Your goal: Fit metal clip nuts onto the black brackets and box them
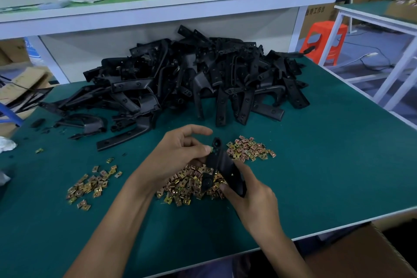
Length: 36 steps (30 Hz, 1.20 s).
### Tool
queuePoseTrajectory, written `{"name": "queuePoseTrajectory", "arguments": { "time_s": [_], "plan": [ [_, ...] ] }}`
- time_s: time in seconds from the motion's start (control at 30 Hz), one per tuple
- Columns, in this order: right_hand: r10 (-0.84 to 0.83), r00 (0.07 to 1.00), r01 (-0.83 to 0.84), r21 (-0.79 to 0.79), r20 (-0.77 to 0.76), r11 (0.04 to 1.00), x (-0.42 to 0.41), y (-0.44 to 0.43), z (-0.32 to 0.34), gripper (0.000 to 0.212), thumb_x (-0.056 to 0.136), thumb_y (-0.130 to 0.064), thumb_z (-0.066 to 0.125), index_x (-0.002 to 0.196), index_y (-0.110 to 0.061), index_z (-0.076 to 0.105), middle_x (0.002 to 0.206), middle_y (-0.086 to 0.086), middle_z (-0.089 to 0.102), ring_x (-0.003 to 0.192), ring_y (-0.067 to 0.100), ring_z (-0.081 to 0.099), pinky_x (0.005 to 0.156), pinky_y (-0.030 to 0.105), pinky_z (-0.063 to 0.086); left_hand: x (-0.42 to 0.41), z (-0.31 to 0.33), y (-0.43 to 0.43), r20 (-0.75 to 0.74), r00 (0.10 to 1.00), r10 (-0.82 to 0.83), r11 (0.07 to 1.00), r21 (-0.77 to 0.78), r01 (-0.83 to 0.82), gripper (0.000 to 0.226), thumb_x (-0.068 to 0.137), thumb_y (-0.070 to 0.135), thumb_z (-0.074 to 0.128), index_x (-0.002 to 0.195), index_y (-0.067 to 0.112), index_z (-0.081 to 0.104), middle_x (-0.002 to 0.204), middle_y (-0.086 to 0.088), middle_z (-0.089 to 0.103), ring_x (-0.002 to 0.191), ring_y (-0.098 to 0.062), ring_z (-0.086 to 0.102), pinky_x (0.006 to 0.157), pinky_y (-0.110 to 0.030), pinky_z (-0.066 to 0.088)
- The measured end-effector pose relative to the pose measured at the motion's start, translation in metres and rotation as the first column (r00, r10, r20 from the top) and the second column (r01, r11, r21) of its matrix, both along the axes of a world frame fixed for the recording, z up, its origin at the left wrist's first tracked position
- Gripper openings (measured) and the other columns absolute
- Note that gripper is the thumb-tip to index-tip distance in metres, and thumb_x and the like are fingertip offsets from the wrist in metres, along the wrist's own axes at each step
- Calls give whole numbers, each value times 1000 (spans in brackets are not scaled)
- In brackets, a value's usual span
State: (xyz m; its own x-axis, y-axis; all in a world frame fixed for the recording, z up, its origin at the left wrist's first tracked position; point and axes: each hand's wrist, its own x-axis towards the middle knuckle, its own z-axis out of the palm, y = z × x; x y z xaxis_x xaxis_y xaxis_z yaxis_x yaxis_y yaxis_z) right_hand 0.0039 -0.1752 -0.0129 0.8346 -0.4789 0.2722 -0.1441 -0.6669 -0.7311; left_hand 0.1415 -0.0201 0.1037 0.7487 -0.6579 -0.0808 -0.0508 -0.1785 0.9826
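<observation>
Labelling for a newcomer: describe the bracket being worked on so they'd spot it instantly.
On the green table, look over the middle heap of clip nuts. The bracket there is the only one held, by left hand and right hand; others lie piled behind.

A long black bracket (222,166) with round holes is held tilted, far end raised, by the left hand (180,151) and right hand (250,194). Brass-coloured square clip nuts (189,184) lie heaped beneath it, with smaller scatters to its left and just right. A large tangled heap of brackets (191,79) lies beyond it.
</observation>
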Motion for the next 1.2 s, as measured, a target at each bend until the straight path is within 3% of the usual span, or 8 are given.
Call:
{"name": "queuePoseTrajectory", "arguments": {
  "time_s": [0.13,0.33,0.53,0.67,0.87,1.03,1.2],
  "plan": [
    [-5,1000,4,-42,-26,999,0,2,2,66,85,-50,77,138,-52,38,97,-12,73,86,23,70,61,33,45,3,3,-1,18,998,-57,994,99,55,31,90,16,74,116,33,69,80,-5,72,79,-15,70,85,-35,54],
    [59,995,-67,-108,-79,992,-4,4,7,64,88,-45,76,145,-47,48,105,-13,73,89,18,70,60,32,46,16,16,9,-33,977,-212,951,225,214,52,91,3,68,131,35,60,72,-5,65,74,-20,69,75,-25,55],
    [103,990,-111,-85,-92,990,-5,6,10,76,88,-51,73,147,-58,26,119,-21,70,104,10,68,69,33,51,26,26,26,-95,928,-361,891,260,374,67,86,6,74,141,37,51,72,-5,65,80,-24,71,78,-22,53],
    [124,988,-130,-64,-97,989,-4,4,9,72,87,-56,68,145,-62,27,122,-23,68,109,6,65,74,33,53,30,30,24,-86,909,-407,870,267,415,64,88,1,72,140,32,52,73,-8,64,79,-24,70,76,-21,52],
    [163,984,-166,-31,-78,986,-4,3,9,71,86,-56,69,145,-63,29,122,-24,67,109,1,64,76,29,53,31,32,23,-78,905,-418,866,268,423,59,82,11,73,136,29,57,75,-9,62,76,-21,68,74,-22,52],
    [177,981,-179,-15,-82,984,-3,1,9,74,86,-58,68,144,-65,23,129,-25,65,117,3,62,84,32,54,27,29,20,-52,933,-355,907,223,357,47,81,11,68,126,23,64,75,-7,65,73,-20,65,71,-23,52],
    [168,983,-168,1,-74,986,-3,2,10,71,81,-67,57,143,-67,22,126,-25,66,115,2,62,84,33,55,27,32,22,0,948,-319,919,245,309,40,82,17,70,118,34,67,85,-11,72,82,-20,68,82,-31,55]
  ]
}}
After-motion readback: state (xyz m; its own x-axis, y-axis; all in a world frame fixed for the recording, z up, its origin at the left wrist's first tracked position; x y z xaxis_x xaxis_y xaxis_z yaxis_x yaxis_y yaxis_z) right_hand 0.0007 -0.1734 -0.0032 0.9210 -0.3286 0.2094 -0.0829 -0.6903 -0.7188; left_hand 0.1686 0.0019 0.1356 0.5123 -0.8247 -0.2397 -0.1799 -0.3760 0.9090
